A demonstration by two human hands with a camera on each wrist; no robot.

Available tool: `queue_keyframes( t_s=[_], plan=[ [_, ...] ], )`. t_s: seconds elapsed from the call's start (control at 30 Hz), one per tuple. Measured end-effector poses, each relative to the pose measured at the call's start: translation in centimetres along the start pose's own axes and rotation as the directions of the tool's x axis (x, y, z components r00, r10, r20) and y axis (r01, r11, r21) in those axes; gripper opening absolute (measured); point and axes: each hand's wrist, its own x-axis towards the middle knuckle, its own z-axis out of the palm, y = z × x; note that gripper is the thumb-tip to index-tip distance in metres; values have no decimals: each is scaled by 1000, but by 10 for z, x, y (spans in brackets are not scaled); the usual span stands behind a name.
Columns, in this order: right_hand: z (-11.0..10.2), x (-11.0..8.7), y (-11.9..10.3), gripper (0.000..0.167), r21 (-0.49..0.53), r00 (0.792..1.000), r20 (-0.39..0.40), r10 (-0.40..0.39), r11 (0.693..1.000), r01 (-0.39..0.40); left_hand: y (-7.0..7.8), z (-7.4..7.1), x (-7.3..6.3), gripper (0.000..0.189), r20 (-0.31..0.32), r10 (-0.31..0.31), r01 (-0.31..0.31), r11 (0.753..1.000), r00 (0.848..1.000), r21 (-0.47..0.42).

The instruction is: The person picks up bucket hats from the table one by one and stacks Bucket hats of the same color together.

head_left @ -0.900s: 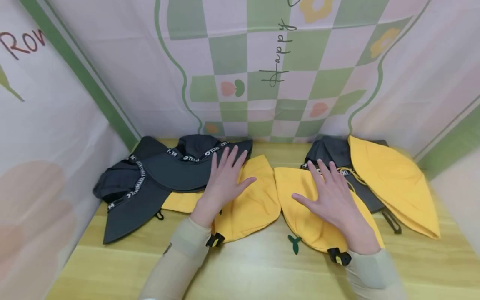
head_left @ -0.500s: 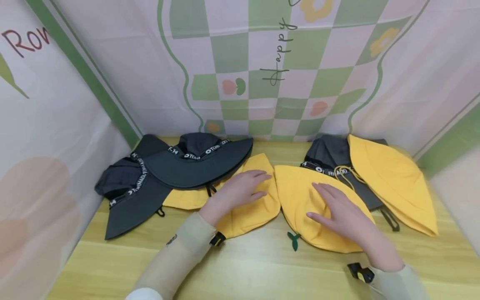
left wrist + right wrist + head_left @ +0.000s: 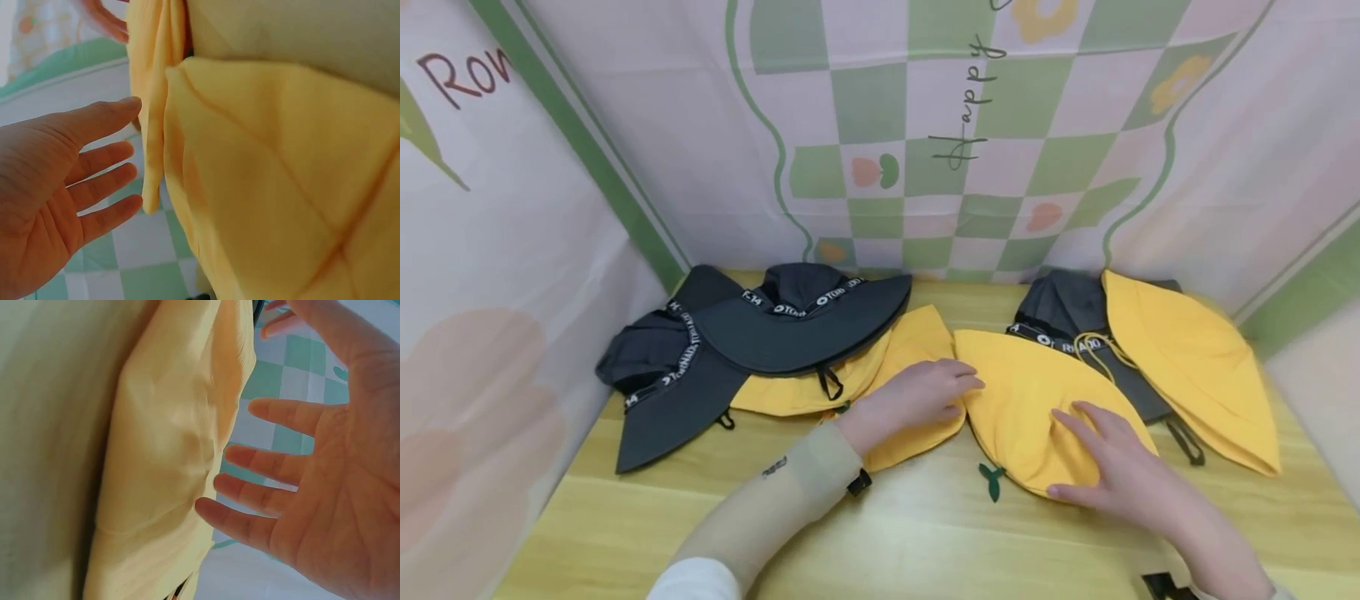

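Note:
In the head view a folded yellow hat (image 3: 1015,383) with a green sprout tag (image 3: 992,482) lies at the centre right. My left hand (image 3: 917,400) hovers above another yellow hat (image 3: 925,333), fingers pointing at the centre-right hat's left side. Over that hat's right part is my right hand (image 3: 1120,462), thumb and fingers spread. The left wrist view shows the left hand (image 3: 69,181) with extended fingers beside yellow cloth (image 3: 269,156). In the right wrist view the right hand (image 3: 331,469) has straight fingers close to yellow cloth (image 3: 156,450); contact is hard to tell.
Two dark bucket hats (image 3: 797,333) (image 3: 681,408) with lettered bands overlap at the back left. On the right, a yellow hat (image 3: 1195,367) leans over a dark hat (image 3: 1052,304). Patterned cloth (image 3: 932,225) walls off the back of the wooden table (image 3: 925,533).
My left hand has come down off the dark hat's brim and moved right toward the centre-right yellow hat. My right hand has shifted right and nearer to me.

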Motion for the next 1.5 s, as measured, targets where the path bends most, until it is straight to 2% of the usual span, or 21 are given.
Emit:
queue_keyframes(
  t_s=[0.17,0.3,0.53,0.7,0.87,0.93,1.0,1.1,1.23,1.27,1.37,1.5],
  plan=[
    [4,-9,1,100,-14,1000,13,9,1000,-9,10,4,9,47,4,33,-33,998,999,48],
    [8,-12,4,100,-42,1000,17,-18,999,19,13,8,12,45,-11,37,-36,998,999,50],
    [14,-12,8,89,-107,998,21,-57,993,59,15,14,14,33,-40,49,-48,998,998,42],
    [19,-10,10,86,-133,998,14,-69,989,70,19,19,16,27,-31,45,-44,997,998,56],
    [22,-8,10,80,-176,992,-37,-119,978,111,24,22,16,28,-24,38,-36,995,999,97],
    [22,-7,11,72,-173,984,-89,-151,976,134,25,23,17,27,-31,41,-38,993,999,108],
    [21,-5,13,60,-169,971,-157,-183,973,156,25,24,17,27,-36,44,-40,994,998,106],
    [14,-3,13,42,-169,949,-258,-184,975,144,23,26,16,29,-38,44,-41,996,998,85],
    [-1,-1,14,33,-193,924,-366,-113,980,43,21,27,13,39,-38,49,-47,997,998,60],
    [-5,-1,14,32,-193,912,-397,-99,981,22,20,27,12,41,-44,50,-47,998,998,51],
    [-15,3,13,29,-182,861,-502,-80,983,-14,20,23,10,47,-78,41,-38,999,996,38],
    [-24,14,9,22,-142,782,-617,-88,990,-1,17,20,9,49,-152,-9,11,1000,988,14]
  ],
)
